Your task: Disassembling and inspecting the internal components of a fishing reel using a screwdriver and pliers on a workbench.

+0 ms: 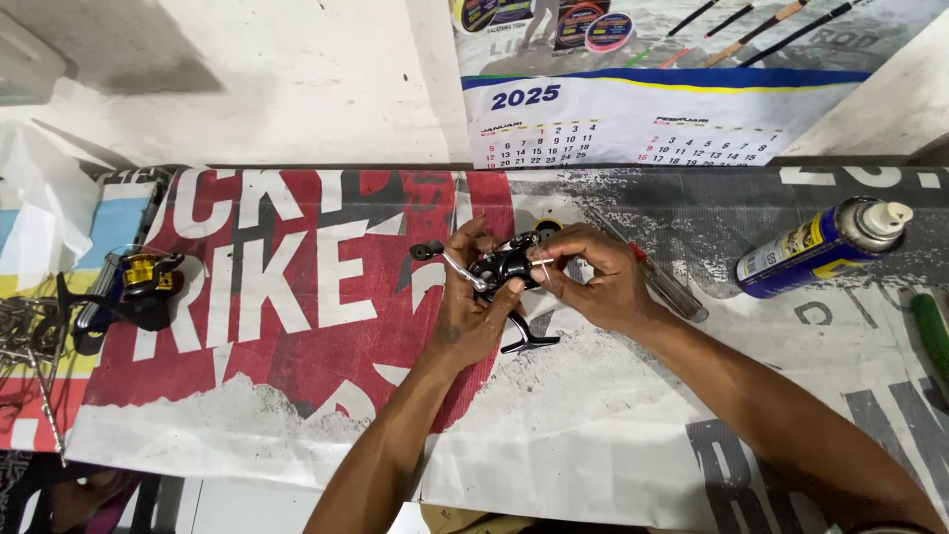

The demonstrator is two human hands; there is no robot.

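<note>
**Right, reel in hand, swab on the body**

Currently working a black spinning reel held above the bench, roughly centre of the printed red-and-white banner that covers it.

My left hand is closed around the reel from below and the left, thumb up by the silver handle arm; the reel foot sticks out under my palm. My right hand is pinched shut on a thin white stick, looks like a swab, tip touching the reel's side.

Step as I read it: cleaning or dabbing a spot on the reel body. Can't tell which part exactly, my fingers hide it.

Next move needs a steady left grip so the reel doesn't rotate, and light pressure on the stick; it's thin and would bend.

Nearby: blue spray can lying on its side to the right, a screwdriver just behind my right hand, a second reel, black and gold, well off to the left.
</note>
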